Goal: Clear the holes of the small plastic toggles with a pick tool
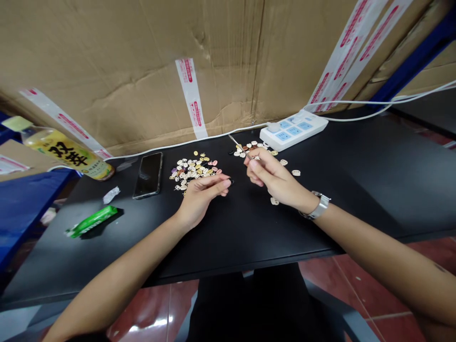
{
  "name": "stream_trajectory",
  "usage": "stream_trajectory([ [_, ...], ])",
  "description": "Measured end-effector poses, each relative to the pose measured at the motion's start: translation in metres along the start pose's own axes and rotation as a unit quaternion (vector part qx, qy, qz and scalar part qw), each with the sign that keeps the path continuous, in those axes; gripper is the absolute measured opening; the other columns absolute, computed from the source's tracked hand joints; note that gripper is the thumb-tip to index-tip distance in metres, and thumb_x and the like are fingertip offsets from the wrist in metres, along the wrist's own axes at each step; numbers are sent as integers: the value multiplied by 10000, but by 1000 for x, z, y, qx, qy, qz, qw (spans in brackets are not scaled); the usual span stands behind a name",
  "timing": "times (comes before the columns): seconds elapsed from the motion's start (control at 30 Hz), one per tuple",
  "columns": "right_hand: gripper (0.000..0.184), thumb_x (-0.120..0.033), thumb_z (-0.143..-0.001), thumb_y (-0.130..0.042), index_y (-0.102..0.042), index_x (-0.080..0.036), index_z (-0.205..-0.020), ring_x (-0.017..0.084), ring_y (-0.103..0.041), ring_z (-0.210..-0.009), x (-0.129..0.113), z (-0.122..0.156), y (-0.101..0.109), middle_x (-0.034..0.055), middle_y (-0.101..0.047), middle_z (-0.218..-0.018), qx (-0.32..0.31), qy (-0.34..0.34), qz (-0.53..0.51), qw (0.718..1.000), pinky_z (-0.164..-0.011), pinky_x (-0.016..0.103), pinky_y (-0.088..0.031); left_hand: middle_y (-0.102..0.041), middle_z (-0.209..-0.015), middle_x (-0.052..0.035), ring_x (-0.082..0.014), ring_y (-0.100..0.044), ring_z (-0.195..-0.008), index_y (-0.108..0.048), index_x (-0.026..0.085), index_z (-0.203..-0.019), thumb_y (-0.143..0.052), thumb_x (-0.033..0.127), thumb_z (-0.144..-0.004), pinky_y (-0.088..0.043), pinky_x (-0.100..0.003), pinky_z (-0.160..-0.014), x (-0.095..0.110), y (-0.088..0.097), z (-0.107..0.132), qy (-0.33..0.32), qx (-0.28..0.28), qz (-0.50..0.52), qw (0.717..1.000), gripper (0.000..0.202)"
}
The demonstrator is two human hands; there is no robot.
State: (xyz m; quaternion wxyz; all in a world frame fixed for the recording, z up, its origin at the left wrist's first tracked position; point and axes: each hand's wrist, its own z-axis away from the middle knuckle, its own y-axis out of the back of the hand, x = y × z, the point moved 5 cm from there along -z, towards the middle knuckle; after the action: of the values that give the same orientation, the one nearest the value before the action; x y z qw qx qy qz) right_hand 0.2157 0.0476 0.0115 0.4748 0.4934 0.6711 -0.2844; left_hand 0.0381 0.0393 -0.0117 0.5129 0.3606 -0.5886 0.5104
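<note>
My left hand (204, 192) is closed in a pinch, with a small black oval piece (231, 181) between thumb and fingertips. My right hand (268, 173) is wrapped round a thin metal tool (236, 143), whose tip points up and to the left; its exact kind is too small to make out. Just behind my left hand lies a pile of small oval pieces (190, 171) in white, yellow, pink, brown and black. A second group of such pieces (242, 151) is partly hidden behind my right hand. Single white pieces (296, 173) lie near that hand.
A white power strip (295, 129) with cables stands at the back. On the left of the black table (228, 242) are a phone (148, 175), a green wrapped packet (91, 221), crumpled paper (111, 195) and a yellow drink bottle (64, 152). Cardboard (142, 61) walls the rear.
</note>
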Motion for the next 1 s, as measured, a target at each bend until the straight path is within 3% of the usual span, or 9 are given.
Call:
stream_trajectory([
  [0.1, 105, -338, -1023, -443, -428, -238, -992, 87, -370, -611, 2, 2, -6, -44, -390, -817, -27, -23, -6, 999, -560, 235, -362, -737, -724, -31, -111, -646, -670, -808, 175, -909, -804, 256, -764, -536, -250, -695, 4, -2, 3, -17, -19, -45, 999, 166],
  [0.27, 214, -381, -972, -546, -569, -187, -884, 101, -348, -630, -2, 8, -11, -30, -408, -747, -78, -76, 59, 992, -550, 253, -301, -744, -766, -14, -116, -658, -685, -797, 185, -925, -808, 251, -757, -553, -260, -720, 13, -5, 8, -58, -25, -120, 991, 181],
  [0.5, 174, -338, -915, -614, -633, -170, -870, 100, -338, -611, -3, 11, -11, -35, -395, -705, -62, -84, 79, 991, -548, 264, -279, -748, -895, -41, -137, -672, -799, -772, 200, -1042, -738, 235, -831, -552, -294, -815, 26, -11, 14, -133, -59, -192, 971, 216],
  [0.63, 198, -368, -905, -630, -660, -174, -884, 101, -345, -612, -4, 11, -10, -34, -408, -702, -53, -88, 76, 992, -547, 270, -270, -734, -1027, -71, -170, -657, -965, -735, 218, -1147, -724, 188, -839, -515, -339, -930, 39, -17, 19, -258, -95, -309, 910, 310],
  [0.73, 199, -372, -900, -633, -673, -177, -895, 100, -341, -599, -3, 12, -11, -40, -397, -681, -52, -91, 78, 991, -537, 271, -258, -728, -982, -62, -158, -660, -923, -730, 203, -1124, -743, 169, -819, -523, -326, -909, 45, -20, 23, -324, -103, -371, 864, 307],
  [0.93, 205, -366, -888, -635, -649, -167, -846, 94, -300, -560, 1, 14, -15, -60, -345, -626, -62, -113, 90, 987, -510, 271, -236, -695, -854, -48, -161, -658, -833, -695, 171, -1068, -692, 193, -864, -547, -317, -806, 41, -23, 26, -377, -128, -461, 793, 206],
  [1.0, 170, -335, -890, -631, -646, -171, -850, 95, -316, -561, 1, 14, -14, -59, -361, -625, -60, -113, 97, 987, -514, 270, -251, -684, -840, -48, -160, -651, -812, -685, 160, -1066, -684, 200, -869, -544, -313, -780, 40, -22, 26, -381, -132, -470, 785, 202],
])
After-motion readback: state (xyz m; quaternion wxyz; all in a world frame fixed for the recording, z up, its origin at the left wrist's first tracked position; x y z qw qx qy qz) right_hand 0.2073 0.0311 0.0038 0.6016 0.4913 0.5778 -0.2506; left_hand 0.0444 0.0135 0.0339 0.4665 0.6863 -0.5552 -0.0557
